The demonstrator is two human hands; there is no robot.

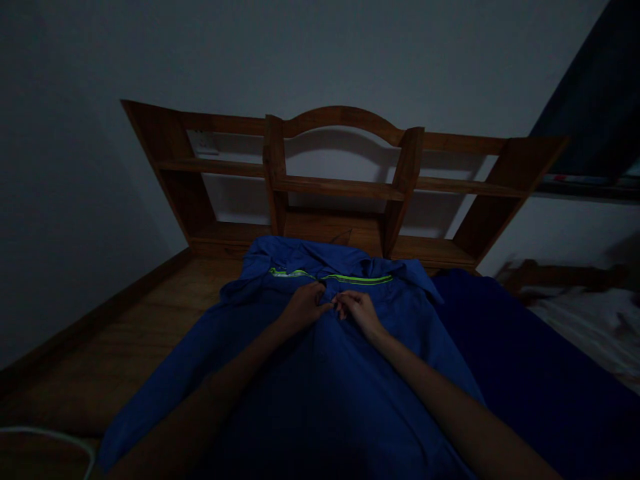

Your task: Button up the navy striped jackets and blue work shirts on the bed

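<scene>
A blue garment (320, 387), which looks like a work jacket or coverall, lies spread out in front of me. Two yellow-green reflective strips (357, 279) run across its upper part, one on each side of the front. My left hand (303, 306) pinches the fabric at the middle, just under the gap between the strips. Close beside it on the right, my right hand (356, 308) has its fingers curled together on the same front edge. In the dim light, any button or zip between the fingertips is too small to make out.
Behind the garment stands a wooden headboard (340, 189) with open shelves, against a pale wall (320, 53). Bare wooden boards (150, 327) lie to the left, and a white cable (55, 435) curves at the lower left. Dark blue cloth (515, 360) covers the right side.
</scene>
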